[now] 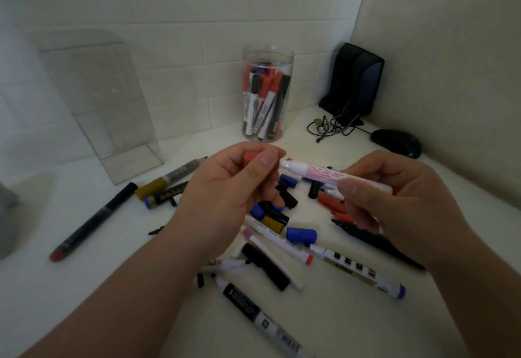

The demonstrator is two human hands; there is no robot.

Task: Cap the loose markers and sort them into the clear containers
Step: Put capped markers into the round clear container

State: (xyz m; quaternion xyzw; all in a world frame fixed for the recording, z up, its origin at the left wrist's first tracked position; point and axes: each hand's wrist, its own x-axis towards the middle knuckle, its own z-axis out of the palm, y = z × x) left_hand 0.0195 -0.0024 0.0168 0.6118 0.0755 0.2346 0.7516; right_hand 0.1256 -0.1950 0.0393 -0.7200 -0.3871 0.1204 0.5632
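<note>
Fingers [263,167]: left hand [225,191] pinches red cap [250,157]; right hand [394,197] grips white marker [318,174]. Cylindrical clear jar [267,54]: capped red, black, blue markers [253,98], leaning. Rectangular clear box [98,90]: smooth, flat-walled.

wall [197,5]: white bricks, 12 o'clock | side wall [451,47]: plain cream, 2 o'clock, meets the bricks in a corner | table [84,287]: white | speaker [355,81], mouse [396,143]: black, 2 o'clock | light: dim

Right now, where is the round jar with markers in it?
In the head view, the round jar stands upright at the back centre, by the tiled wall, between the clear box on the left and the black speaker on the right.
</note>
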